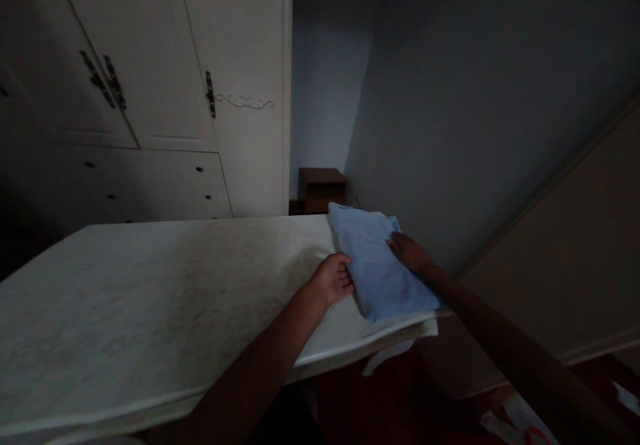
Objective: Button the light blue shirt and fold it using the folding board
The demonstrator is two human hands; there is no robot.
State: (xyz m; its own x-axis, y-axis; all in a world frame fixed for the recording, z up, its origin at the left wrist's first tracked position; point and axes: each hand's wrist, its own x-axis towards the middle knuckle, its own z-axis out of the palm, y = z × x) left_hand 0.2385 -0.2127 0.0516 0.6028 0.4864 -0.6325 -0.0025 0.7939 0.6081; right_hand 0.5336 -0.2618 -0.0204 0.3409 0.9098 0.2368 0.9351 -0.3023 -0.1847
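A folded light blue cloth (377, 262) lies at the right end of a table, its near corner close to the front edge. At its left edge is my left hand (336, 278), the thumb touching the fabric and the fingers loosely bent with gaps between them. My right hand (411, 252) rests on the cloth's right side, fingers stretched out over it. Whether the cloth is a garment cannot be made out in the dim light.
The pale patterned table (150, 298) stretches off to the left. Behind it stands a white wardrobe (250, 152) with dark handles. A small brown cabinet (323, 182) sits in the far corner, and a grey wall (450, 98) runs along the right.
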